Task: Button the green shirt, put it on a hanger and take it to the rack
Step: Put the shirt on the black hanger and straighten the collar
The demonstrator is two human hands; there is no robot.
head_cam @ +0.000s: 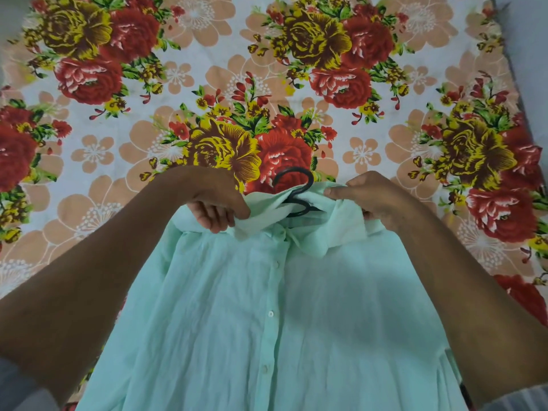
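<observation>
The pale green shirt [267, 315] lies front up, its placket buttoned down the middle with several white buttons showing. A black hanger [296, 188] sits inside the neck; only its hook and a bit of its neck stick out above the collar. My left hand [216, 203] grips the collar and shoulder cloth at the left of the hook. My right hand [367, 194] pinches the collar and shoulder cloth at the right of it. The hanger's arms are hidden under the fabric.
Beneath everything is a bed covered by a floral sheet [267, 69] with red and yellow roses on peach flowers. The sheet's right edge [522, 99] borders a grey surface. No rack is in view.
</observation>
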